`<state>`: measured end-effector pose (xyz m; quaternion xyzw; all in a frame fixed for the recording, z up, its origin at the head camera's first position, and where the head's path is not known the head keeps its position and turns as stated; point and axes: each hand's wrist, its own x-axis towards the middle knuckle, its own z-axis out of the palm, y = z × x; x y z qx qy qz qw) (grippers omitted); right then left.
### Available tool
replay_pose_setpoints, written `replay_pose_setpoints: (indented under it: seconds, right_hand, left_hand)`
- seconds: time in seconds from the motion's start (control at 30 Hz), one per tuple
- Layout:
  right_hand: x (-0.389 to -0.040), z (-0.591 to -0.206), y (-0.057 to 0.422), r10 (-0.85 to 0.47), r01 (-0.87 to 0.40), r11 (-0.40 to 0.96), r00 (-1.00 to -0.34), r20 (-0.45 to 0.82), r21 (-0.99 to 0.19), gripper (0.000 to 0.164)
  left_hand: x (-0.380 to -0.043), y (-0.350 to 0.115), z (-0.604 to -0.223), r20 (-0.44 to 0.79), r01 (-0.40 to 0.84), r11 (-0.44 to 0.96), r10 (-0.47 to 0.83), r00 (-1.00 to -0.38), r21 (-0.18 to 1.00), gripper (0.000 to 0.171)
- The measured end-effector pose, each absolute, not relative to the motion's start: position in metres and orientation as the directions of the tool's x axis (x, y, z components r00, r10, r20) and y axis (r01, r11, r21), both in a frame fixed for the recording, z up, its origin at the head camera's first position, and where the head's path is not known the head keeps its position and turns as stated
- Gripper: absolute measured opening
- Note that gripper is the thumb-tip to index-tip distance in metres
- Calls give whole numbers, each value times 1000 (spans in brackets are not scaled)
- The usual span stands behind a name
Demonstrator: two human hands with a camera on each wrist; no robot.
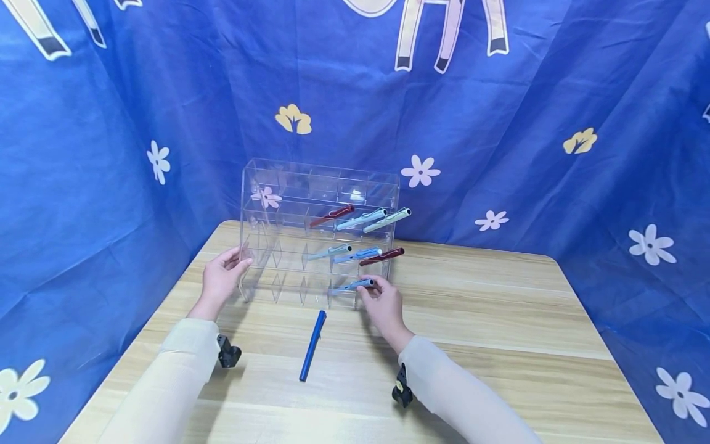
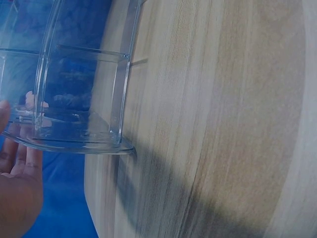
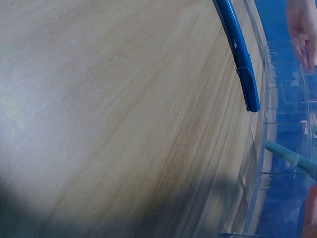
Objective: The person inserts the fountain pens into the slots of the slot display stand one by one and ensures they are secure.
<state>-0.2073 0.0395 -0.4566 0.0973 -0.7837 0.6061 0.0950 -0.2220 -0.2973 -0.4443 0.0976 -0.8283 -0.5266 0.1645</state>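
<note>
A clear acrylic pen rack [image 1: 277, 268] with rows of small compartments stands on the table. My left hand [image 1: 222, 274] grips its left side edge; in the left wrist view the fingers [image 2: 33, 161] show behind the clear panel. With thumb and fingers, my right hand [image 1: 384, 308] pinches the cap end of a light blue pen [image 1: 349, 287], whose other end lies inside a bottom-row compartment. The right wrist view shows that pen [image 3: 285, 152] reaching into the rack, with the right hand mostly out of frame. A dark blue pen [image 1: 313, 345] lies on the table before the rack.
Upper compartments hold several pens, among them a dark red pen [image 1: 333, 215], a pale green pen [image 1: 388, 220], a blue pen [image 1: 357, 254] and another dark red pen [image 1: 383, 256]. A blue patterned curtain [image 1: 471, 142] hangs behind and beside the wooden table [image 1: 482, 296].
</note>
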Motion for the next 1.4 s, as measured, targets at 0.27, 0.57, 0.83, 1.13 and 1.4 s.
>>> replay_pose_setpoints:
  seconds: [0.27, 0.57, 0.83, 1.13, 1.4]
  right_hand:
    - [-209, -456, 43, -62, -275, 282, -961, 268, -919, 21]
    - [-209, -455, 45, -63, -254, 325, -967, 247, -911, 21]
    - [-209, -453, 46, -51, -238, 375, -970, 236, -896, 20]
    - [-208, -453, 48, -72, -247, 366, -969, 238, -897, 24]
    - [-208, -456, 49, -45, -229, 394, -972, 230, -890, 32]
  left_hand:
    - [-220, -297, -442, 152, -1, 419, -331, -931, 908, 50]
    - [-219, -297, -442, 167, 12, 425, -329, -929, 905, 48]
    - [-220, -298, -442, 173, 17, 431, -326, -930, 902, 48]
    - [-219, -297, -442, 164, 6, 435, -327, -931, 901, 49]
    - [-219, -297, -441, 156, -2, 435, -327, -932, 900, 49]
